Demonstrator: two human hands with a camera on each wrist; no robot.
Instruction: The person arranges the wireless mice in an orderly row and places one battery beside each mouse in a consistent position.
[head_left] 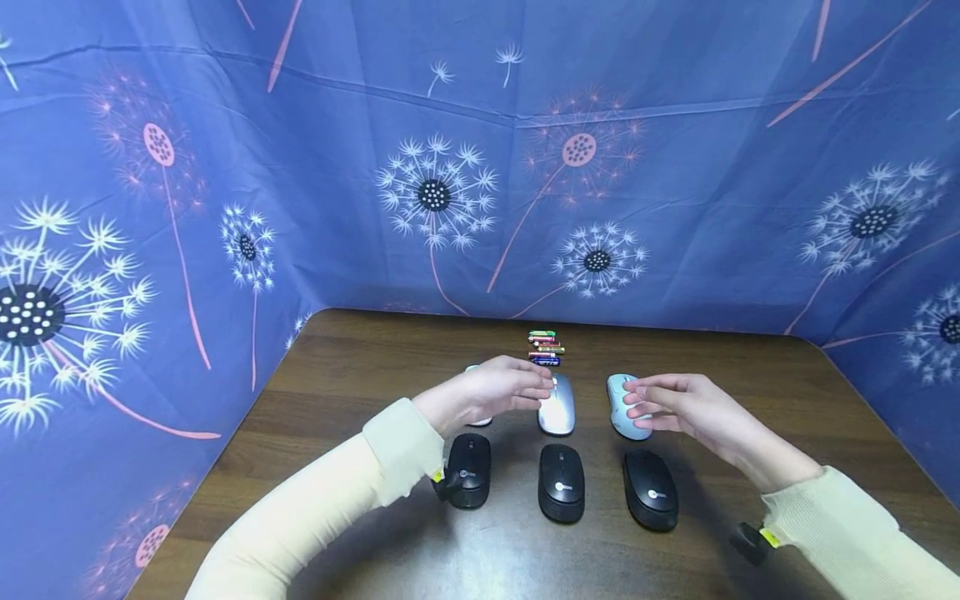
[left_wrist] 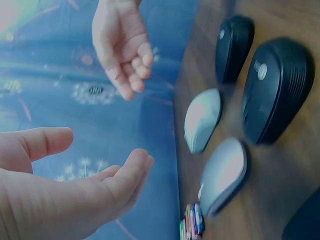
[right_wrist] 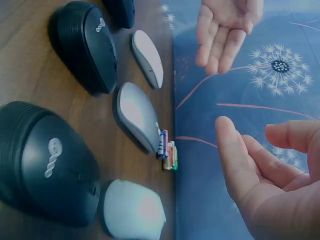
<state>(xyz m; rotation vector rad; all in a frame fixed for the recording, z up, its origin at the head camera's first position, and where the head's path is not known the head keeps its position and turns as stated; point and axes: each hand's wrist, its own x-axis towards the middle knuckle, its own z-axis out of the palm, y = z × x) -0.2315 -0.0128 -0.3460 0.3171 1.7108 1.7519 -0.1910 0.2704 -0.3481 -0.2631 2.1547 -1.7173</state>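
My left hand (head_left: 495, 390) hovers above the table with relaxed fingers and nothing in its grasp. In the head view it covers most of a white mouse (head_left: 482, 421), and its fingertips overlap the edge of a silver mouse (head_left: 558, 410). Over on the right, my right hand (head_left: 693, 410) also holds nothing, its fingers slightly bent and overlapping a pale blue mouse (head_left: 622, 412). In the left wrist view both hands appear raised off the tabletop, palms facing each other. Three black mice lie in a nearer row: left (head_left: 469, 471), middle (head_left: 561, 483) and right (head_left: 651, 492).
Several small coloured batteries (head_left: 544, 350) lie in a stack behind the silver mouse. The brown wooden table (head_left: 375, 358) has rounded back corners. A blue cloth with dandelion prints (head_left: 315, 167) hangs behind it and along both sides.
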